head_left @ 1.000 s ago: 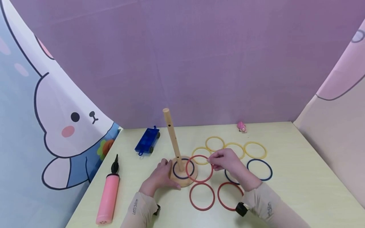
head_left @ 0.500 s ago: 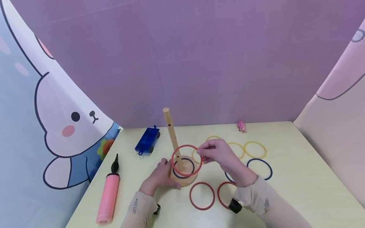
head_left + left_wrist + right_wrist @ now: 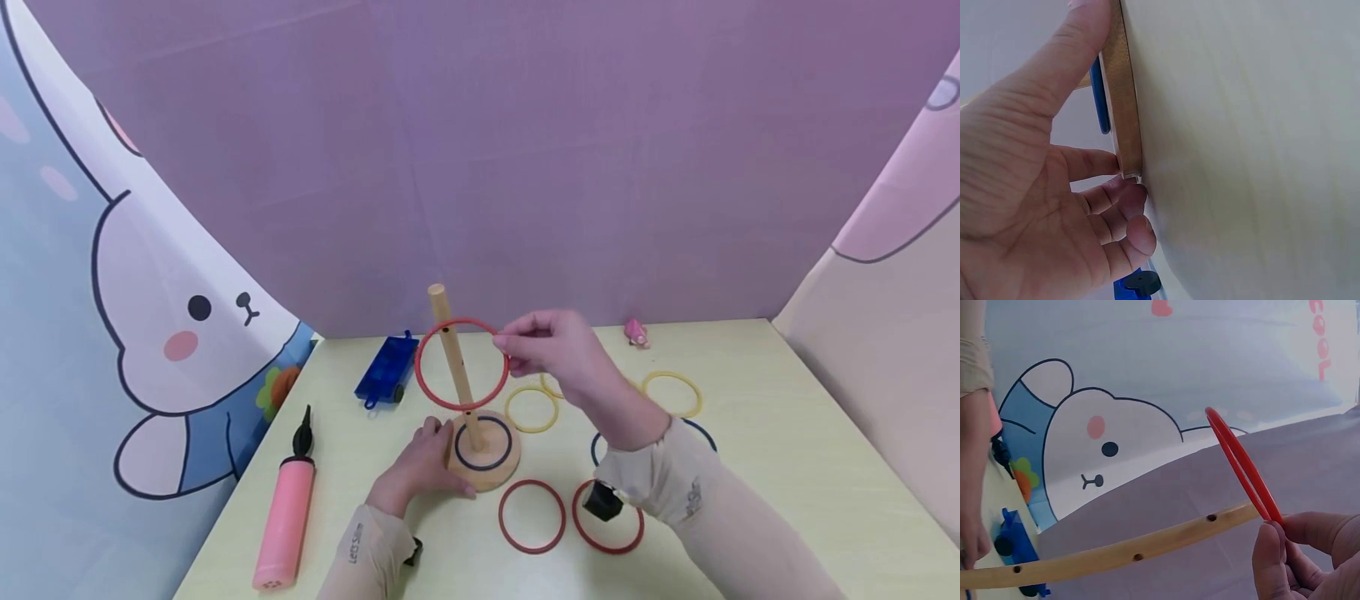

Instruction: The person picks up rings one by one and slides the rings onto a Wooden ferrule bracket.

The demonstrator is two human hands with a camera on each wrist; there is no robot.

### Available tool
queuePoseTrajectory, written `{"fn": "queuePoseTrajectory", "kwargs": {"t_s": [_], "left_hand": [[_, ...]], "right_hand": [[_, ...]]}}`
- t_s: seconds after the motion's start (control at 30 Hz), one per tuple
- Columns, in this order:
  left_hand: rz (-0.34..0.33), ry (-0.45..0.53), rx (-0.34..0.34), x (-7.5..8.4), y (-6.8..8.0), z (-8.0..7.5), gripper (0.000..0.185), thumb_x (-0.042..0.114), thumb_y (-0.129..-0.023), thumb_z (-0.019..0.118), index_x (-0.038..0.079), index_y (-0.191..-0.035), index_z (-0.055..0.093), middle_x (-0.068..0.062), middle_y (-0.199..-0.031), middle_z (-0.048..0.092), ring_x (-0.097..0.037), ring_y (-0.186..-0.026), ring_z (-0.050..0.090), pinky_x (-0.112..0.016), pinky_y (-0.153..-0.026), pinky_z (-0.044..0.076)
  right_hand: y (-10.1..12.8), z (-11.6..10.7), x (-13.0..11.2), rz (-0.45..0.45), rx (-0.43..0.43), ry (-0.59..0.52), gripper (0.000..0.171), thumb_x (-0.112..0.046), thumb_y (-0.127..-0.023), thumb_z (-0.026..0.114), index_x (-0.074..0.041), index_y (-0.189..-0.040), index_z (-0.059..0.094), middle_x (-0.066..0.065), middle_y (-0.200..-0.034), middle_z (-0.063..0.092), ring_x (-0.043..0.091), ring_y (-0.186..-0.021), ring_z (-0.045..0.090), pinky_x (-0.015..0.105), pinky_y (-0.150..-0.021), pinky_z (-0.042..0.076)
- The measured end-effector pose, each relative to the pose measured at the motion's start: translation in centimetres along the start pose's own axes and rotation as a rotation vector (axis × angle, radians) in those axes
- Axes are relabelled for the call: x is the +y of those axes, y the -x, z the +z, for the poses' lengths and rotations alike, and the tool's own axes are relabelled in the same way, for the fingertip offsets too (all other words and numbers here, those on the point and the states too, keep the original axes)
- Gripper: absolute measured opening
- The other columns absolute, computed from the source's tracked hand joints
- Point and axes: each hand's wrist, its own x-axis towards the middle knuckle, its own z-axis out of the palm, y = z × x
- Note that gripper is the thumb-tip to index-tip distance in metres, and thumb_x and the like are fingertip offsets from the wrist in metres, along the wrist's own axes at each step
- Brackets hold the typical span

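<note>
A wooden peg (image 3: 453,358) stands on a round wooden base (image 3: 487,482) with a blue ring (image 3: 511,446) lying on it. My left hand (image 3: 417,467) grips the base's left edge; in the left wrist view the thumb (image 3: 1079,44) lies on the base (image 3: 1125,106) and the fingers curl at its rim. My right hand (image 3: 551,346) pinches a red ring (image 3: 417,371) by its right side. It hangs in the air, overlapping the peg's upper half. I cannot tell whether the peg passes through it. The right wrist view shows the red ring (image 3: 1241,462) beside the peg (image 3: 1116,553).
Two red rings (image 3: 532,517) (image 3: 609,537) lie near the front of the table. Yellow rings (image 3: 531,408) (image 3: 672,393) and a part-hidden blue ring (image 3: 701,432) lie behind my right arm. A pink pump (image 3: 285,521), a blue toy car (image 3: 387,371) and a small pink toy (image 3: 636,333) are around.
My right hand has lifted the red ring from the table beside the base, up and to the left, level with the peg's upper half. The left hand has stayed on the base.
</note>
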Motion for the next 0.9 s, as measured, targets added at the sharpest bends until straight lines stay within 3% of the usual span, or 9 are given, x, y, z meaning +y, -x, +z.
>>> {"fn": "queuePoseTrajectory", "kwargs": {"t_s": [0.23,0.47,0.67,0.9], "left_hand": [[0.009,-0.004,0.004,0.1,0.0,0.0,0.120,0.056,-0.056,0.090,0.003,-0.149,0.035,-0.014,-0.132,0.040,-0.030,-0.120,0.041,-0.052,-0.101,0.042],[-0.023,0.002,-0.010,0.0,0.0,0.2,0.121,0.058,-0.055,0.089,0.005,-0.150,0.035,-0.014,-0.134,0.039,-0.030,-0.121,0.040,-0.053,-0.101,0.042],[-0.011,-0.001,-0.008,-0.1,0.0,0.3,0.122,0.058,-0.055,0.089,0.004,-0.150,0.034,-0.015,-0.137,0.038,-0.031,-0.122,0.040,-0.053,-0.101,0.041],[0.019,-0.001,0.001,-0.1,0.0,0.0,0.121,0.056,-0.055,0.090,0.003,-0.150,0.035,-0.015,-0.135,0.038,-0.031,-0.121,0.040,-0.052,-0.101,0.042]], "right_hand": [[-1.4,0.7,-2.5,-0.026,0.081,-0.058,0.020,-0.005,-0.086,0.073,0.009,-0.099,0.067,0.012,-0.082,0.068,0.019,-0.065,0.065,0.036,-0.070,0.058],[-2.9,1.3,-2.4,0.007,0.147,-0.095,0.021,-0.008,-0.085,0.076,0.006,-0.098,0.068,0.015,-0.087,0.068,0.020,-0.066,0.067,0.037,-0.071,0.058],[-3.6,1.4,0.0,0.078,0.188,-0.059,0.018,-0.008,-0.086,0.075,0.004,-0.097,0.069,0.015,-0.087,0.068,0.019,-0.065,0.066,0.036,-0.071,0.058],[-3.4,1.2,5.4,0.140,0.171,-0.027,0.014,-0.002,-0.087,0.071,0.009,-0.096,0.068,0.010,-0.081,0.069,0.016,-0.059,0.064,0.031,-0.062,0.057]]}}
